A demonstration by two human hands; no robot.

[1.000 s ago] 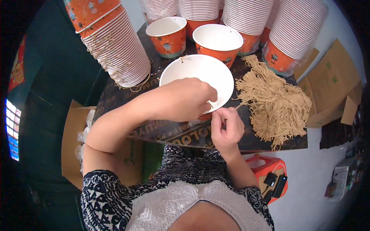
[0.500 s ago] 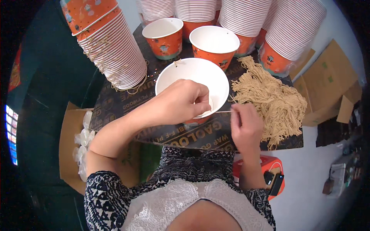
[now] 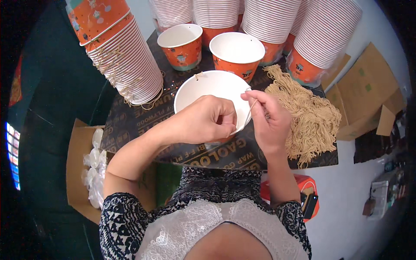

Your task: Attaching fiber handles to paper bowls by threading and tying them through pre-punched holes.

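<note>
A paper bucket (image 3: 196,90) with a white inside stands at the table's near middle, its mouth tilted toward me. A short tan knot (image 3: 198,76) of cord sits at its far left rim. Across the bucket's near rim lies my left hand (image 3: 207,119), thumb and forefinger pinched on a thin cord at the near edge; the fingertips partly hide the hold. From there the cord (image 3: 249,115) runs up to the right. My right hand (image 3: 272,117) grips it just right of the rim, with thumb and fingers closed.
A heap of tan cords (image 3: 310,117) lies to the right. Behind are two orange buckets (image 3: 185,54) and tall bucket stacks (image 3: 323,32). Another stack (image 3: 125,60), strung with cords, leans at left. Cartons flank the table: one (image 3: 78,173) with clear plastic, another (image 3: 368,91) at right.
My right hand has moved up and a little left, lifting the cord from level to a steep slant beside the rim. My left hand keeps its pinch at the near rim.
</note>
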